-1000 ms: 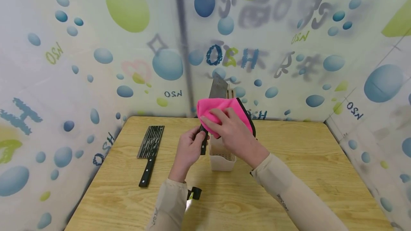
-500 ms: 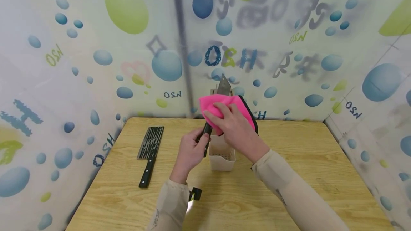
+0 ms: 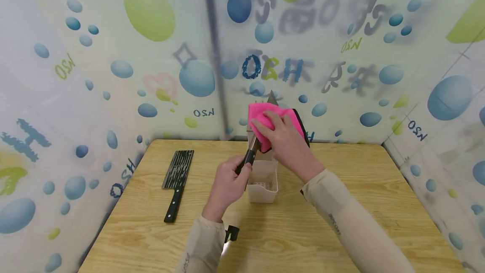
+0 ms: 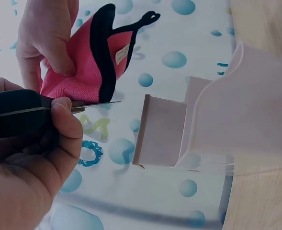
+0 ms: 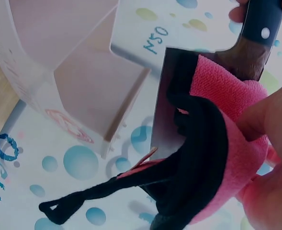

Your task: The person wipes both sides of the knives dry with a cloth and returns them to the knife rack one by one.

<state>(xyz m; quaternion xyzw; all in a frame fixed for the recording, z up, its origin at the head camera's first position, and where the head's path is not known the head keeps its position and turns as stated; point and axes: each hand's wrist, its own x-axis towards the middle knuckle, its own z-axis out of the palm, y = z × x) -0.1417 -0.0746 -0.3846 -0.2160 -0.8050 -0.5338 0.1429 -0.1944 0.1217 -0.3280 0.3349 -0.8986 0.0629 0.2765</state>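
Note:
My left hand (image 3: 229,186) grips the black riveted handle of a cleaver (image 3: 251,155), blade upward and tilted to the right. Its metal blade shows beside the cloth in the right wrist view, and its tip pokes out above the cloth in the head view. My right hand (image 3: 289,148) pinches a pink cloth (image 5: 229,86) with black trim and a hanging loop, folded over the blade. Most of the blade is hidden by cloth. Behind and below the hands stands a pale plastic knife holder (image 3: 262,195) with a perforated bottom; it is apart from the cleaver.
A second cleaver (image 3: 178,172), its blade dark with light stripes, lies flat on the wooden table (image 3: 341,222) to the left. A small black object (image 3: 232,234) sits beside my left sleeve. Bubble-patterned walls (image 3: 326,54) enclose the table's back and sides.
Both hands have shifted right with the cleaver and cloth. The cleaver leans further right and has turned about its length. Metal now shows between handle and cloth, and less blade shows above.

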